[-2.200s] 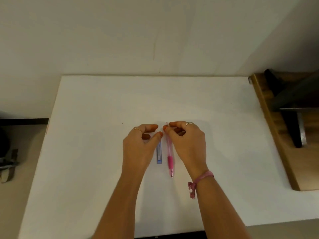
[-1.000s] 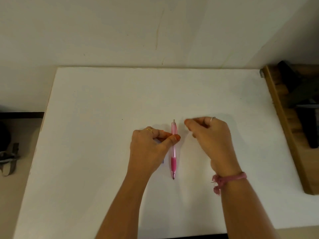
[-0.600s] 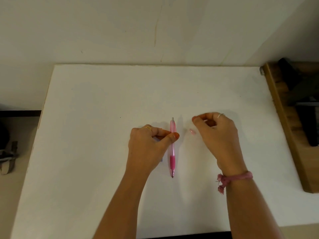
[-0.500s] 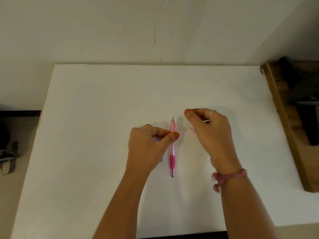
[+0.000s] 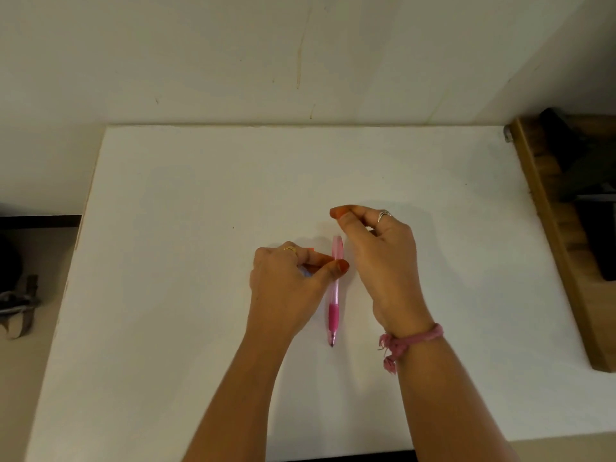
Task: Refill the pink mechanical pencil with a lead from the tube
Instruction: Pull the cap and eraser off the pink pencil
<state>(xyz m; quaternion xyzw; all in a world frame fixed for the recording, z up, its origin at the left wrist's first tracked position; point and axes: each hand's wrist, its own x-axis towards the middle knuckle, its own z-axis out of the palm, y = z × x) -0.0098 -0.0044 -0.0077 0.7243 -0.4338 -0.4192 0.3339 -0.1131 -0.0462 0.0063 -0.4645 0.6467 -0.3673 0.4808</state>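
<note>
The pink mechanical pencil (image 5: 334, 296) lies on the white table (image 5: 186, 201), tip towards me. My left hand (image 5: 286, 288) pinches its barrel between thumb and forefinger, a little above the darker pink grip. A sliver of the blue lead tube (image 5: 304, 272) shows under that hand; the rest is hidden. My right hand (image 5: 383, 261) hovers just right of the pencil's far end, thumb and forefinger pressed together beyond the end, with nothing visible between them. The small pink cap is hidden, likely under my right hand.
A wooden shelf (image 5: 563, 261) with dark objects borders the table's right edge. The wall runs along the far edge. On the floor to the left lie a dark bag and a strap (image 5: 16, 305).
My right hand set a small pink cap down to the right of the pencil, then came back left to the pencil's far end. My left hand kept its pinch on the barrel.
</note>
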